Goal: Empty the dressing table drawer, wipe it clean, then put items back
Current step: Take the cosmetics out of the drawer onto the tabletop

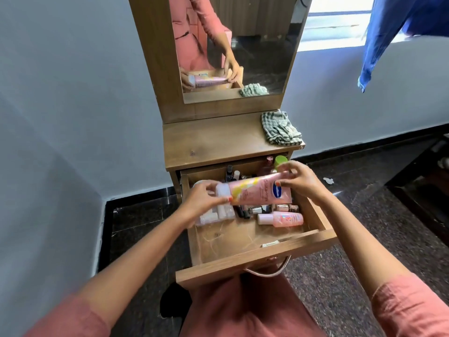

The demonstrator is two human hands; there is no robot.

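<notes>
We held the pink lotion tube (261, 190) crosswise over the open drawer (245, 265) — our left hand (202, 197) pinched its white cap end at 9 o'clock, our right hand (300, 180) gripped its flat end at 3 o'clock. The checked cloth (280, 128) lay beyond, at 12 o'clock, on the tabletop (213, 139).

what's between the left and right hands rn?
Head view: a pink tube spans the gap above the open drawer; the left hand holds its white-cap end, the right hand its flat end.
</notes>
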